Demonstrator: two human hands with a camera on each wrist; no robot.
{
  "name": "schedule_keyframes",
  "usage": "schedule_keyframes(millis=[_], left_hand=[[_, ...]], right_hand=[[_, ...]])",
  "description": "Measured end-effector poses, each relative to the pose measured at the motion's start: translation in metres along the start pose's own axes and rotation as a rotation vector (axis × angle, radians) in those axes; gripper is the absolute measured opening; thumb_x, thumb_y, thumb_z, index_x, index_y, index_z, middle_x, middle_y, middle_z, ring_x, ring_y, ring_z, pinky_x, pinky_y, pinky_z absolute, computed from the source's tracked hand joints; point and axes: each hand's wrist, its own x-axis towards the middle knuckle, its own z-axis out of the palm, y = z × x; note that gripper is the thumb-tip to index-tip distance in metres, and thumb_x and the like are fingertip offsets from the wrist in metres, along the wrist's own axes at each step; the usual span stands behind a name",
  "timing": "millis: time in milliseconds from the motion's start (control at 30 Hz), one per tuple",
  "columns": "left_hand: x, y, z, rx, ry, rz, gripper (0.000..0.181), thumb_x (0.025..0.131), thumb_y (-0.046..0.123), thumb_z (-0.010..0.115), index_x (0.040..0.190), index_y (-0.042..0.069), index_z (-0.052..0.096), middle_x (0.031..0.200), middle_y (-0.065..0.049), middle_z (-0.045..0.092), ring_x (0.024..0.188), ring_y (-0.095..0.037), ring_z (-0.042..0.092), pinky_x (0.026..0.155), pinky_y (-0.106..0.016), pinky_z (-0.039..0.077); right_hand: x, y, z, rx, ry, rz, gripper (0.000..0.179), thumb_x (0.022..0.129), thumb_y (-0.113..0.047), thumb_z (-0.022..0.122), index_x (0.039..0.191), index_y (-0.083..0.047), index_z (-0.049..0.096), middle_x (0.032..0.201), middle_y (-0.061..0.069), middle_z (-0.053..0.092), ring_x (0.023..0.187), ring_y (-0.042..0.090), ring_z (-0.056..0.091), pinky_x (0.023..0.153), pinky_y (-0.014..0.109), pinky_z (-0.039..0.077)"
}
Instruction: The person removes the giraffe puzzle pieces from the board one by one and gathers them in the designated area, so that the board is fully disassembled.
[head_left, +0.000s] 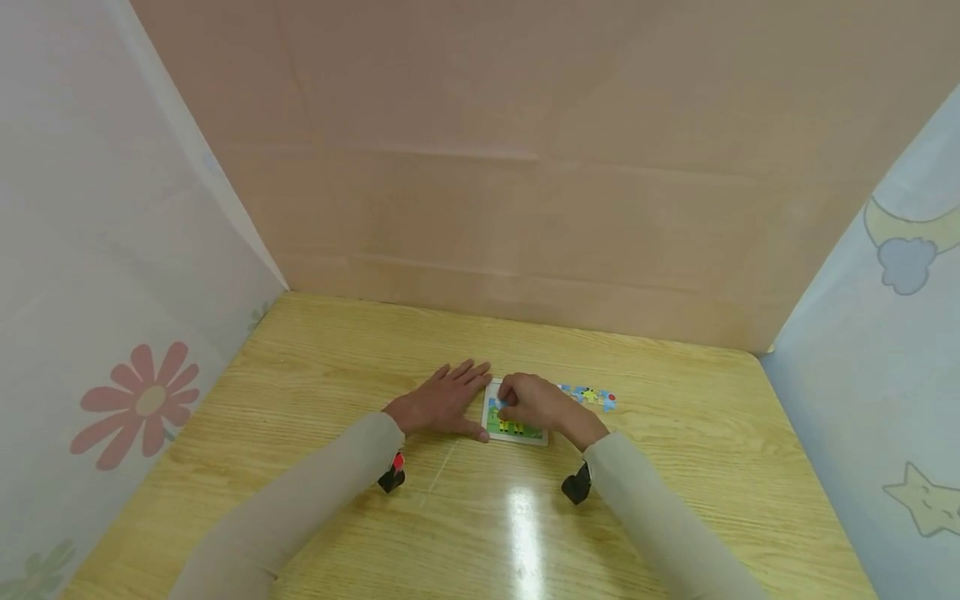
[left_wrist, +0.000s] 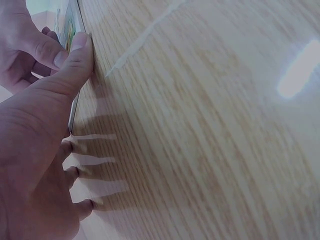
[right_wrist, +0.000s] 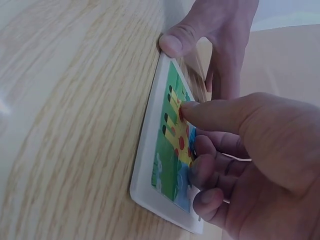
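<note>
A small white-framed jigsaw puzzle [head_left: 542, 442] lies flat on the table, its picture showing a yellow animal with red spots and dark hooves on green. Along its left side my left hand [head_left: 442, 406] rests with fingers spread, thumb touching the near left corner. My right hand [head_left: 542, 404] is over the puzzle with curled fingers. In the right wrist view its thumb [right_wrist: 215, 114] presses on the picture while the fingertips [right_wrist: 202, 172] bend in at the far side. I cannot tell whether a piece is between them. Part of the picture is hidden under this hand.
Several loose puzzle pieces [head_left: 590, 394], blue with some yellow and red, lie just right of the frame. The wooden table [head_left: 360, 358] meets a plain brown backdrop [head_left: 525, 208] behind. Patterned white sheets [head_left: 105, 275] stand at both sides.
</note>
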Motion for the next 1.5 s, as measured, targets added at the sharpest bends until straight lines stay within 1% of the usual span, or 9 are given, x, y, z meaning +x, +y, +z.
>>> schedule_keyframes(millis=[133, 333, 467, 633, 867, 1000, 1067, 1300, 1500], left_hand=[[0.000, -0.001, 0.000, -0.002, 0.000, 0.000, 0.107, 0.093, 0.070, 0.069, 0.171, 0.013, 0.024, 0.183, -0.004, 0.010, 0.170, -0.033, 0.008, 0.134, -0.065, 0.016], [-0.002, 0.001, -0.002, -0.007, -0.002, -0.001, 0.107, 0.093, 0.069, 0.069, 0.171, 0.013, 0.024, 0.183, -0.005, 0.010, 0.170, -0.033, 0.008, 0.134, -0.065, 0.015], [-0.002, 0.002, -0.002, 0.006, 0.001, 0.000, 0.106, 0.094, 0.070, 0.069, 0.171, 0.012, 0.024, 0.183, -0.006, 0.010, 0.170, -0.034, 0.009, 0.134, -0.064, 0.016], [-0.002, 0.003, -0.004, 0.027, -0.005, -0.002, 0.107, 0.093, 0.071, 0.067, 0.171, 0.012, 0.023, 0.183, -0.005, 0.009, 0.170, -0.033, 0.008, 0.135, -0.063, 0.015], [-0.002, 0.003, -0.002, 0.014, -0.005, -0.008, 0.106, 0.093, 0.071, 0.068, 0.171, 0.014, 0.023, 0.183, -0.004, 0.009, 0.171, -0.032, 0.007, 0.135, -0.063, 0.014], [-0.002, 0.003, -0.002, 0.014, -0.007, -0.014, 0.107, 0.093, 0.072, 0.067, 0.172, 0.014, 0.023, 0.183, -0.003, 0.009, 0.171, -0.031, 0.006, 0.136, -0.062, 0.014], [-0.002, 0.004, -0.002, 0.013, -0.008, -0.018, 0.107, 0.093, 0.072, 0.068, 0.172, 0.014, 0.023, 0.183, -0.003, 0.009, 0.171, -0.030, 0.006, 0.136, -0.062, 0.014], [-0.001, 0.003, -0.002, 0.002, -0.006, -0.018, 0.107, 0.092, 0.071, 0.070, 0.172, 0.015, 0.023, 0.183, -0.002, 0.010, 0.171, -0.031, 0.007, 0.136, -0.062, 0.014], [0.000, 0.000, 0.001, 0.010, 0.000, -0.028, 0.109, 0.092, 0.072, 0.070, 0.172, 0.016, 0.022, 0.183, -0.002, 0.011, 0.171, -0.030, 0.007, 0.136, -0.061, 0.014]], right_hand=[[-0.001, 0.000, 0.000, 0.019, -0.008, 0.005, 0.026, 0.101, -0.020, 0.074, 0.123, -0.005, 0.068, 0.105, 0.002, 0.073, 0.089, 0.011, 0.067, 0.086, 0.037, 0.059], [-0.001, 0.000, 0.001, 0.073, -0.002, 0.018, 0.021, 0.101, -0.015, 0.074, 0.117, -0.005, 0.064, 0.101, 0.004, 0.069, 0.083, 0.013, 0.062, 0.079, 0.032, 0.055], [-0.002, -0.002, 0.001, 0.083, 0.018, 0.002, 0.016, 0.101, -0.013, 0.075, 0.109, -0.008, 0.062, 0.099, 0.003, 0.066, 0.081, 0.014, 0.059, 0.076, 0.030, 0.051], [-0.004, -0.003, 0.001, 0.094, 0.022, -0.033, 0.014, 0.102, -0.013, 0.073, 0.102, -0.011, 0.058, 0.097, 0.002, 0.067, 0.077, 0.013, 0.057, 0.071, 0.028, 0.048], [-0.009, -0.002, -0.001, 0.133, 0.030, -0.062, 0.008, 0.106, -0.013, 0.067, 0.104, -0.011, 0.059, 0.104, 0.005, 0.070, 0.075, 0.012, 0.059, 0.068, 0.027, 0.048], [-0.012, -0.001, -0.003, 0.144, 0.054, -0.048, 0.005, 0.107, -0.014, 0.064, 0.107, -0.012, 0.060, 0.107, 0.005, 0.071, 0.072, 0.012, 0.058, 0.066, 0.026, 0.048], [-0.014, 0.000, -0.005, 0.159, 0.062, -0.043, 0.005, 0.108, -0.014, 0.064, 0.108, -0.012, 0.060, 0.106, 0.006, 0.070, 0.071, 0.013, 0.056, 0.065, 0.027, 0.047], [-0.024, 0.014, -0.012, 0.177, 0.101, -0.038, 0.005, 0.108, -0.015, 0.063, 0.108, -0.011, 0.060, 0.101, 0.004, 0.066, 0.076, 0.014, 0.055, 0.065, 0.026, 0.047], [-0.038, 0.028, -0.016, 0.150, 0.151, 0.012, 0.004, 0.108, -0.016, 0.062, 0.107, -0.012, 0.062, 0.102, 0.004, 0.068, 0.075, 0.014, 0.053, 0.064, 0.025, 0.046]])
